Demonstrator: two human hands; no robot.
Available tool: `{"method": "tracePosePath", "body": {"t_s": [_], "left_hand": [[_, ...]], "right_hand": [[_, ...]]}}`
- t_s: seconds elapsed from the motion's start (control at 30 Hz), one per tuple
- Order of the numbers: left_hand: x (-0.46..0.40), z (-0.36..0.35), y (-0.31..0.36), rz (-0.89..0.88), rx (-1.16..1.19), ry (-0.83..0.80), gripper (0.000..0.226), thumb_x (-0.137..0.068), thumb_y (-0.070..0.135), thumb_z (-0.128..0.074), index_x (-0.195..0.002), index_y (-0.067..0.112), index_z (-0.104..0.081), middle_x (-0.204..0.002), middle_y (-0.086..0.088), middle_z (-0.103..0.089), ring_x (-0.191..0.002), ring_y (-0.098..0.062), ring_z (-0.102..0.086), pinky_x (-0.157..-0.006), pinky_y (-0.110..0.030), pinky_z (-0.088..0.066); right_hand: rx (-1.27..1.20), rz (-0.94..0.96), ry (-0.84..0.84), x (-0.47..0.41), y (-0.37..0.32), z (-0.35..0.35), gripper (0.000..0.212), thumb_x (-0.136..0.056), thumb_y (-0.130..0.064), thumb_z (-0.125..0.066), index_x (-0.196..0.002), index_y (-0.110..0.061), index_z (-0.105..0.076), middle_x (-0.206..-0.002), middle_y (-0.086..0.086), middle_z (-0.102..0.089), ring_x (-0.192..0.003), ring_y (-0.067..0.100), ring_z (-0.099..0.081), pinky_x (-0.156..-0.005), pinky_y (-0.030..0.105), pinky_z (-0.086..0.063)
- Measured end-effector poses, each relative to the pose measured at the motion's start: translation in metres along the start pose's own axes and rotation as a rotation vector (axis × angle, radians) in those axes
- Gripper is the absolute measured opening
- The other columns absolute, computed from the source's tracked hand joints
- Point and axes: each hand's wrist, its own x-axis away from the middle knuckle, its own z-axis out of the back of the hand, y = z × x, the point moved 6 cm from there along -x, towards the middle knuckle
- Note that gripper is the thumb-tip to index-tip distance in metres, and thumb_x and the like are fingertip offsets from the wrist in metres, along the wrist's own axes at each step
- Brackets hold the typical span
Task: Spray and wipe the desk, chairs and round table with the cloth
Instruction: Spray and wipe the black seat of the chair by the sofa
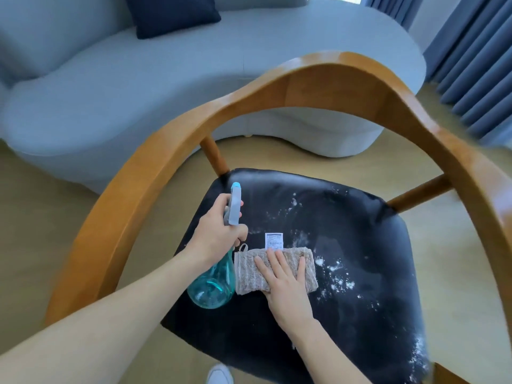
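Now, cloth [277, 270] lengthwise left-right, bottle [219, 261] nozzle forward

seat [346, 245]: black, flecked white
frame [318, 79]: honey-brown wood
cloth [249, 273]: beige, ribbed
bottle [213, 286]: clear teal, grey trigger
sofa [138, 92]: pale grey-blue
cushion [171, 15]: navy
curtains [471, 65]: blue

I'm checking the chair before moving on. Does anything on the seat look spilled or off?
Yes. White flecks and smears dot the black seat, mostly right of the cloth under the right hand. Whether foam or powder, I cannot tell.
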Motion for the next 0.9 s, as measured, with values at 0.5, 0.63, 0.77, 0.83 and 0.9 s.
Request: {"method": "tracePosePath", "body": {"t_s": [0.5, 0.63, 0.77, 0.83, 0.9], "left_hand": [[0.066, 0.019, -0.017, -0.126, -0.006, -0.072, 0.041, -0.066, 0.006, -0.062, -0.103, 0.021, -0.050, -0.084, -0.002, -0.055, -0.053, -0.017, -0.049, -0.065, -0.039, -0.050], [0.085, 0.017, -0.024, -0.136, -0.005, -0.109, 0.046, -0.055, 0.016, -0.056, -0.100, 0.023, -0.050, -0.086, -0.001, -0.054, -0.052, -0.016, -0.048, -0.063, -0.036, -0.048], [0.096, 0.009, -0.034, -0.156, -0.054, -0.099, 0.044, -0.055, 0.017, -0.056, -0.098, 0.026, -0.050, -0.090, -0.005, -0.056, -0.052, -0.016, -0.049, -0.063, -0.037, -0.050], [0.094, -0.006, -0.033, -0.162, -0.058, -0.105, 0.046, -0.052, 0.017, -0.054, -0.097, 0.024, -0.050, -0.088, -0.003, -0.055, -0.050, -0.015, -0.048, -0.062, -0.036, -0.048], [0.091, -0.018, -0.030, -0.165, -0.027, -0.084, 0.049, -0.050, 0.017, -0.053, -0.099, 0.021, -0.051, -0.086, -0.001, -0.053, -0.048, -0.015, -0.047, -0.058, -0.032, -0.047]], "right_hand": [[-0.275, -0.185, -0.010, 0.051, -0.004, 0.039, 0.049, -0.101, -0.023, -0.041, -0.145, -0.039, -0.028, -0.154, -0.007, -0.024, -0.144, 0.009, -0.012, -0.116, 0.045, 0.002], [-0.410, -0.322, 0.117, 0.064, 0.038, 0.070, 0.048, -0.100, -0.017, -0.043, -0.143, -0.035, -0.035, -0.155, -0.002, -0.025, -0.144, 0.014, -0.019, -0.118, 0.044, -0.005], [-0.479, -0.418, 0.259, 0.081, 0.092, 0.102, 0.058, -0.093, -0.009, -0.038, -0.137, -0.047, -0.039, -0.154, -0.004, -0.029, -0.136, 0.025, -0.036, -0.112, 0.044, -0.026], [-0.534, -0.449, 0.326, 0.094, 0.119, 0.108, 0.062, -0.086, -0.016, -0.032, -0.123, -0.066, -0.039, -0.149, -0.004, -0.037, -0.113, 0.023, -0.055, -0.090, 0.034, -0.041], [-0.541, -0.453, 0.354, 0.102, 0.139, 0.111, 0.060, -0.083, -0.019, -0.033, -0.123, -0.062, -0.042, -0.128, -0.003, -0.052, -0.090, 0.006, -0.054, -0.076, 0.025, -0.039]]}}
